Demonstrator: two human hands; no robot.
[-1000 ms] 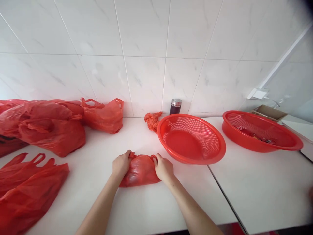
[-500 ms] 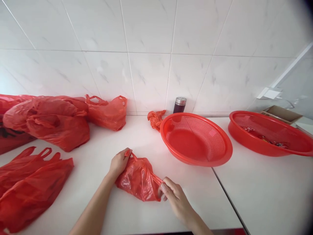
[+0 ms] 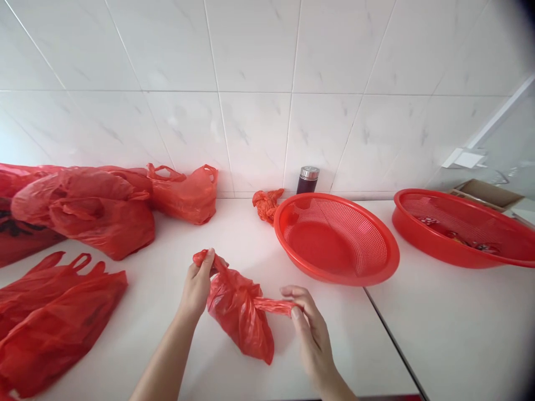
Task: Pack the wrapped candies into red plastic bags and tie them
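- thin red plastic bag, bunched and glossy (image 3: 240, 320), lies before the person on the white tabletop (image 3: 368, 359), left of the round red perforated basket (image 3: 370, 242).
- the left hand (image 3: 197, 287) has thumb and fingers clamped on one gathered end; the right hand (image 3: 313, 334) pinches a long twisted strand at its tip, with an upper finger lifted apart.
- its film looks soft, crinkly and rather slippery; i judge it light to moderate, though the contents are hidden, so their fragility is unclear.
- the bunched ends seem the best holds, since several layers gather there; a single stretched layer could tear, and the rounded body would probably sag or shift.
- no writing shows on it. black print marks a red bag at the far left (image 3: 20, 228), but i cannot read it. the dark flask with a silver lid (image 3: 308, 181) shows no readable brand.
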